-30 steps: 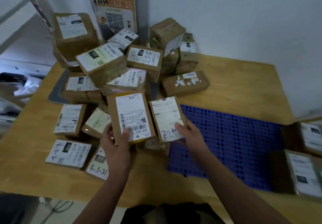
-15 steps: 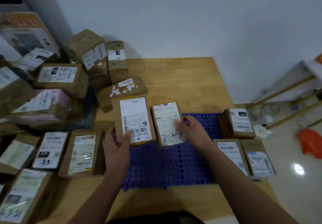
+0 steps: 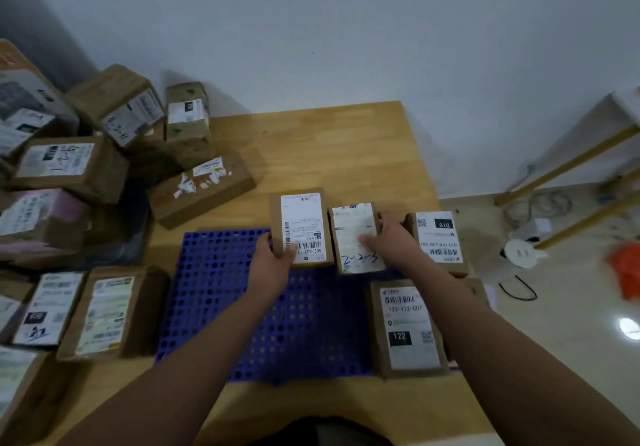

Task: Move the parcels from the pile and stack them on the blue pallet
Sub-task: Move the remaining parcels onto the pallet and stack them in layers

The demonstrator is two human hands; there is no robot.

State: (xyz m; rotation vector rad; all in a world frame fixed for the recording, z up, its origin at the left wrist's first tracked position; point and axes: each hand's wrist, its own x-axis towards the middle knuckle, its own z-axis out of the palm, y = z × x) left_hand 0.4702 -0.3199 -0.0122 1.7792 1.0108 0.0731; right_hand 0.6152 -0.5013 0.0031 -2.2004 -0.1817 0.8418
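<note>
Progress early — two brown cardboard parcels (image 3: 405,327) on the blue perforated pallet (image 3: 221,289), left hand (image 3: 273,267) gripping a barcoded box (image 3: 301,218), right hand (image 3: 389,243) a pen-marked box (image 3: 351,237), heap (image 3: 79,168) waiting.

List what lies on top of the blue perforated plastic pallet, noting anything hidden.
On the blue pallet, at its right, lie brown cardboard parcel 122 and parcel 010; the right forearm hides most of a third.

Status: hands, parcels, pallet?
Left hand grips brown cardboard parcel with barcode label. Right hand grips white-labelled parcel with blue handwriting. Both at far edge of blue perforated pallet. Path clear.
</note>
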